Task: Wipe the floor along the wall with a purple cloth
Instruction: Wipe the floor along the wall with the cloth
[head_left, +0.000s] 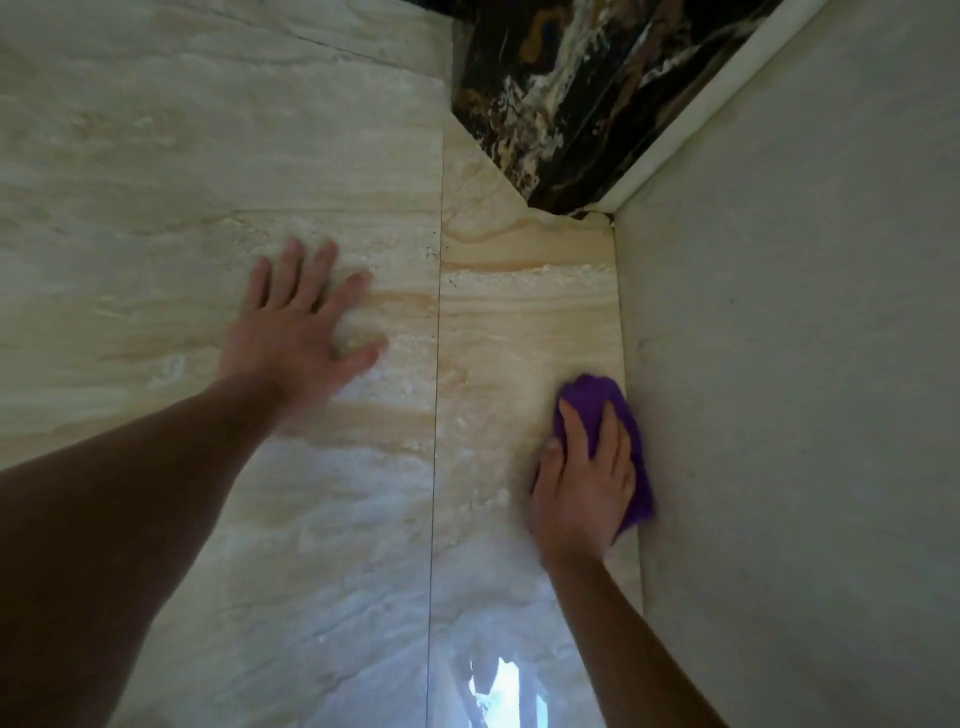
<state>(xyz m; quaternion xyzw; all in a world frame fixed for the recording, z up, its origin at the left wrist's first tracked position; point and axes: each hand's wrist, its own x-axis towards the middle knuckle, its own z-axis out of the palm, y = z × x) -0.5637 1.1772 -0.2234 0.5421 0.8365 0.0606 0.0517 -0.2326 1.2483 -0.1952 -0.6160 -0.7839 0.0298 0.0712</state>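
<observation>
A purple cloth (597, 400) lies bunched on the glossy beige marble floor (498, 332), pressed against the foot of the pale wall (789, 364) on the right. My right hand (582, 488) lies flat on top of the cloth with fingers spread over it, holding it down; part of the cloth is hidden under the palm. My left hand (301, 322) rests open and flat on the floor to the left, fingers apart, holding nothing.
A dark black-and-gold marble strip (561, 93) runs diagonally at the top and meets the wall in a corner ahead. A thin tile joint (436, 389) runs down the floor between my hands. A bright reflection (498, 686) shows on the floor near me.
</observation>
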